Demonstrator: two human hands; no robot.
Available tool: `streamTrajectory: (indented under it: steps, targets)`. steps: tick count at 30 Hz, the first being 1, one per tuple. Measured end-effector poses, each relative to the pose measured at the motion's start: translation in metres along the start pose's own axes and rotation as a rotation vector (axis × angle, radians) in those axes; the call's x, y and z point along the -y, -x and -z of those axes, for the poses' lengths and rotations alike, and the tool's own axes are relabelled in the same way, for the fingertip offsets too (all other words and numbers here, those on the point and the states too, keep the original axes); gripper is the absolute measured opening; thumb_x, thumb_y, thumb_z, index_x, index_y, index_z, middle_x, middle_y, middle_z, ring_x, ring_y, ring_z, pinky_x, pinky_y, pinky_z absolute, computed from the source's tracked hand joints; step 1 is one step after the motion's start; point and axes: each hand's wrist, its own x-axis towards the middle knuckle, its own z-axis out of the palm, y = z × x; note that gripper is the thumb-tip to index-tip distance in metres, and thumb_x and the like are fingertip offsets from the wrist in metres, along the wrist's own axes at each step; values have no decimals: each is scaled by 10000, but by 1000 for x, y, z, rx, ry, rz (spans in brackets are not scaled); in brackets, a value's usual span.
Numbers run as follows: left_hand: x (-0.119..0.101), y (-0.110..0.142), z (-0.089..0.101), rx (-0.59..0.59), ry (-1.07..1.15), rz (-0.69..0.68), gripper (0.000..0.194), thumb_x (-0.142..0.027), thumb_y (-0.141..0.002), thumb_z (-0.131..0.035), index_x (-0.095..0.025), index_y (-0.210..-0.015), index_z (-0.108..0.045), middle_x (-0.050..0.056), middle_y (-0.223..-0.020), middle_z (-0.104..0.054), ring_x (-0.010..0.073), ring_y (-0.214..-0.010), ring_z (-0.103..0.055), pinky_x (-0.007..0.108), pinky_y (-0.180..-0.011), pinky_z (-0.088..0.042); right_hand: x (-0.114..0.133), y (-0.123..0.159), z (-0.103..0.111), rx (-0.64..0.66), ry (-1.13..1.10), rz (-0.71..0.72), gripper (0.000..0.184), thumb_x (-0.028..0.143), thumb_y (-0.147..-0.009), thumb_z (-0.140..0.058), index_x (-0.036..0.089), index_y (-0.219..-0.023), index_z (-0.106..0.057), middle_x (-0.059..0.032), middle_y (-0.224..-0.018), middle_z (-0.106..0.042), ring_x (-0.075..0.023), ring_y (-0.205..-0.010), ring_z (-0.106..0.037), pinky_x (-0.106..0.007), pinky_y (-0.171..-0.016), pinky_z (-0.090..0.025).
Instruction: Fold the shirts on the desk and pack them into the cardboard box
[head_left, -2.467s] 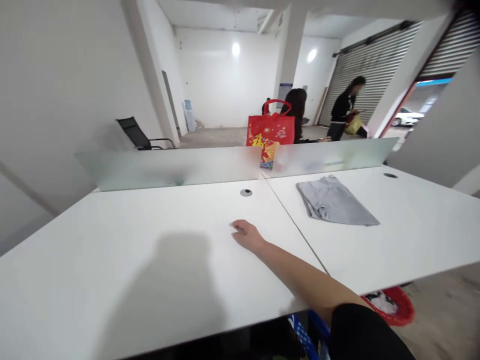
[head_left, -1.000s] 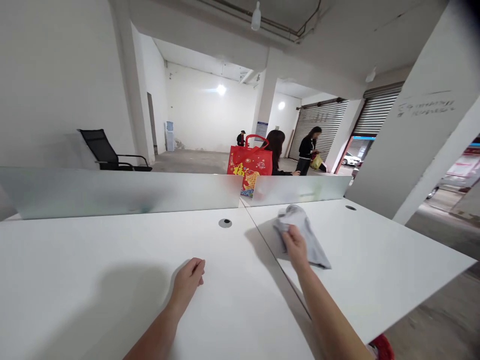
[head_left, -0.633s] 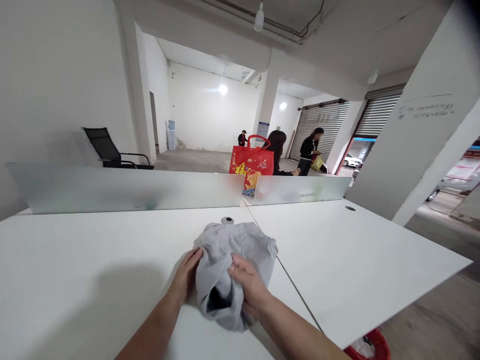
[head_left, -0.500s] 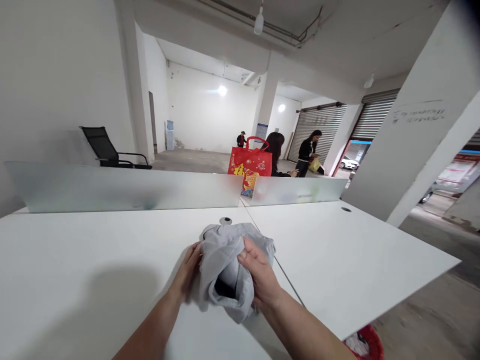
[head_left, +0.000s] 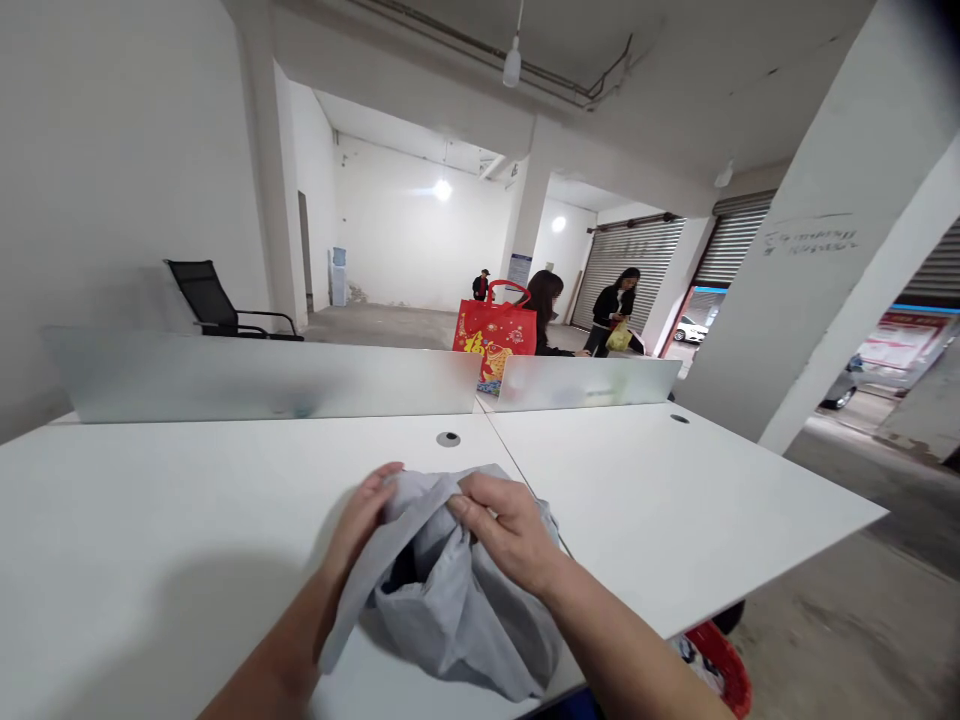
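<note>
A crumpled grey fabric piece (head_left: 457, 625), apparently a garment, lies bunched on the white desk (head_left: 187, 480). A dark gap shows between its folds. My right hand (head_left: 514, 525) pinches a fold near the top between thumb and bent fingers. Along the upper left side, my left hand (head_left: 362, 520) grips the cloth, its fingertips partly hidden by the fabric. The lower part of the cloth spreads toward me, down to the desk's near edge.
Frosted dividers (head_left: 262, 380) run along the desk's back, with a red gift bag (head_left: 495, 340) behind them. Two people sit and stand beyond; another is far back. A red basket (head_left: 724, 665) holding cloth sits on the floor at right. A black chair (head_left: 214, 300) stands at left.
The grey cloth has been opened out and now spreads lower, toward me. My right hand has shifted slightly left with its fold. The view has turned a little.
</note>
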Motion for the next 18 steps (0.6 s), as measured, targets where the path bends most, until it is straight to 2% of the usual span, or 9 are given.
streamTrajectory:
  steps: [2,4,7,9,10,11,13,16,18]
  targets:
    - [-27,-7,17,-93,155,-83,575,-439,-607,-818,-168,-1058,-588,8,-806,-680,168,-688,-646,265,-640,-506,1,-2,22,-62,36,4,296,467,-829,-672,205,-712,-602,38,-618,-531,-116,-617,-487,-230,-564,-389]
    - [-67,-7,32,-216,265,-248,479,-359,-613,-824,-176,-992,-595,-27,-726,-638,120,-622,-597,223,-595,-473,4,-13,48,-226,109,31,282,422,-841,-672,193,-692,-602,42,-587,-520,-100,-564,-460,-224,-539,-374]
    - [-135,3,36,-296,314,-704,320,-289,-721,-774,-183,-968,-601,-36,-731,-590,92,-679,-574,197,-654,-468,8,-35,80,-573,140,171,257,371,-865,-649,185,-696,-596,51,-543,-497,-85,-494,-424,-219,-488,-342]
    - [-169,11,28,-336,248,-974,241,-316,-803,-722,-182,-957,-592,-38,-732,-549,76,-655,-533,189,-643,-451,5,-47,91,-702,77,247,236,356,-865,-641,185,-711,-587,53,-552,-498,-81,-470,-420,-217,-459,-327]
    - [-178,14,23,-368,177,-1059,222,-331,-834,-697,-183,-957,-586,-38,-736,-539,71,-641,-518,186,-633,-443,0,-50,93,-727,51,251,236,358,-860,-641,185,-712,-580,53,-559,-500,-80,-461,-421,-217,-446,-324]
    - [-182,15,20,-400,86,-1099,212,-344,-856,-675,-186,-961,-579,-41,-729,-529,68,-620,-505,184,-616,-435,-7,-51,94,-738,36,233,245,367,-856,-637,186,-705,-572,53,-562,-500,-80,-454,-422,-216,-436,-322]
    - [-170,12,21,-424,-130,-1033,213,-353,-873,-647,-199,-993,-561,-53,-693,-518,75,-583,-508,189,-590,-435,-33,-46,97,-742,60,144,278,394,-848,-625,188,-675,-555,55,-548,-490,-84,-446,-422,-218,-430,-328]
    - [-123,0,45,-419,-410,-737,249,-334,-851,-624,-214,-1052,-538,-49,-697,-558,113,-629,-588,224,-630,-481,-90,-30,109,-725,278,-111,328,429,-838,-587,196,-612,-541,47,-497,-483,-106,-447,-445,-233,-452,-350]
    - [-85,-6,69,-461,-598,-541,231,-304,-817,-610,-213,-1024,-561,-9,-813,-621,146,-757,-636,267,-721,-508,-128,-16,121,-651,504,-322,296,414,-827,-552,202,-621,-578,25,-495,-522,-135,-475,-501,-255,-497,-381]
